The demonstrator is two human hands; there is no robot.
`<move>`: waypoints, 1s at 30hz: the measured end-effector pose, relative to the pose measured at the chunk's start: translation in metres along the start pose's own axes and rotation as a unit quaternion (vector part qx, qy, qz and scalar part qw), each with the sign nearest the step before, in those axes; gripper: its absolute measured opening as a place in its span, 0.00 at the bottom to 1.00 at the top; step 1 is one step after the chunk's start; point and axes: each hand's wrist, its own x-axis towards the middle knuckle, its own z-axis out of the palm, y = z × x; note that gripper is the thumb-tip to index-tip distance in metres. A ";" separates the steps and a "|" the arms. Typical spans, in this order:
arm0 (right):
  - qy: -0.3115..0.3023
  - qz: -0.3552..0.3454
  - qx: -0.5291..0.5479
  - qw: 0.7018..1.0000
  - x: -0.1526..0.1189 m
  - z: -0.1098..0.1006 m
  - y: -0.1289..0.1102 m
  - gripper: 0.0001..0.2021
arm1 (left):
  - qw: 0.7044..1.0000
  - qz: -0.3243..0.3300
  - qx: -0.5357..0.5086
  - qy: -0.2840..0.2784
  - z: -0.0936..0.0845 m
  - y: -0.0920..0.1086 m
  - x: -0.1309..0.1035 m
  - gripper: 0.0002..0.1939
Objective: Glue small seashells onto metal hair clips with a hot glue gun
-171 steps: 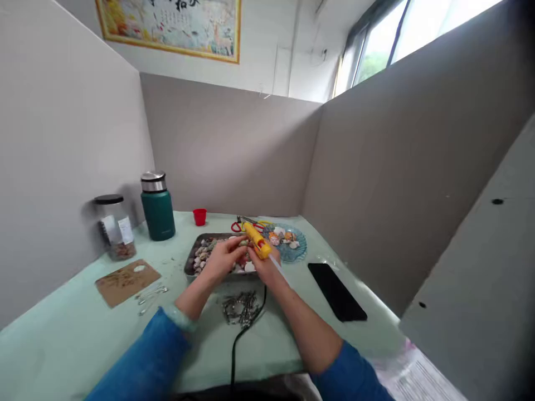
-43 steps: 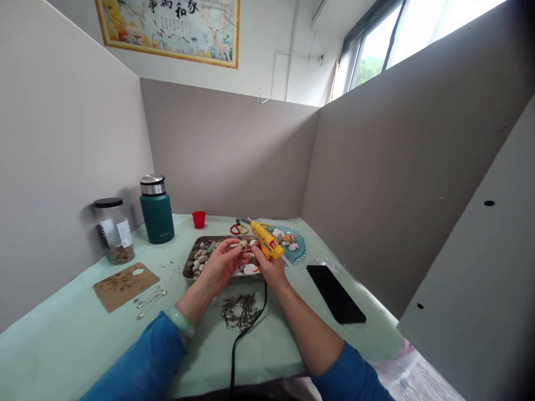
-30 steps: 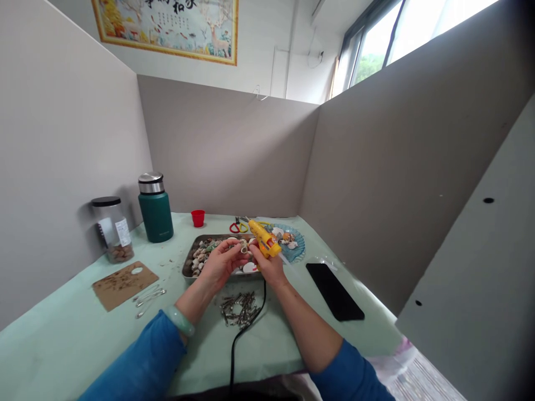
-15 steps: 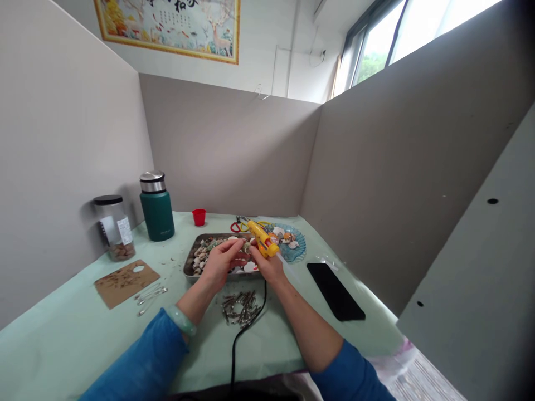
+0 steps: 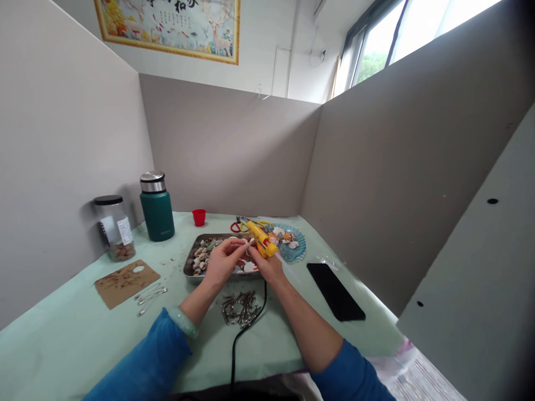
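Above the metal tray of shells, my two hands meet at the fingertips. My right hand is closed around a yellow glue gun, whose nozzle points away and to the left; a black cord runs down from it to the table's front edge. Thumb and fingers of my left hand are pinched together near my right fingertips, on something too small to make out. Metal clips lie in a pile in front of the tray.
At the left stand a jar and a green flask. Brown card and safety pins lie nearby. Behind are a red cup and scissors; right, a blue plate and black phone.
My left hand has shifted slightly right and its fingertips have come closer to those of my right hand. The glue gun has hardly moved.
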 end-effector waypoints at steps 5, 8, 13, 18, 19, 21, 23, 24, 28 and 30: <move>0.000 0.016 0.010 1.000 0.000 0.001 0.003 0.14 | 1.000 0.000 -0.006 0.009 -0.001 -0.003 0.002 0.17; 0.002 0.027 0.018 0.999 0.001 0.002 0.003 0.15 | 1.000 -0.010 -0.011 0.009 -0.002 -0.005 0.004 0.17; -0.001 0.028 0.021 0.999 0.002 0.002 0.004 0.14 | 1.000 -0.014 -0.002 0.000 -0.002 -0.005 0.003 0.17; 0.004 0.026 0.006 1.000 0.001 0.002 0.005 0.15 | 1.000 -0.019 -0.015 0.007 -0.001 -0.003 0.002 0.17; 0.004 0.025 0.004 1.000 0.001 0.002 0.005 0.15 | 1.000 -0.022 -0.019 0.011 -0.001 -0.003 0.002 0.17; 0.005 0.028 0.004 1.000 0.001 0.002 0.004 0.15 | 0.999 -0.036 -0.034 0.014 -0.003 -0.004 0.002 0.17; 0.002 0.039 0.011 0.999 0.000 0.002 0.002 0.16 | 0.996 -0.059 -0.062 0.011 -0.005 -0.005 0.004 0.18; -0.001 0.045 0.012 0.999 0.000 0.002 0.001 0.16 | 0.994 -0.070 -0.079 0.010 -0.007 -0.005 0.004 0.18; -0.014 0.043 0.003 0.999 -0.001 0.002 0.003 0.17 | 0.987 -0.093 -0.130 0.023 -0.013 -0.003 0.007 0.19; -0.017 0.034 -0.004 0.999 -0.001 0.001 0.006 0.17 | 0.986 -0.095 -0.137 0.028 -0.014 -0.003 0.008 0.19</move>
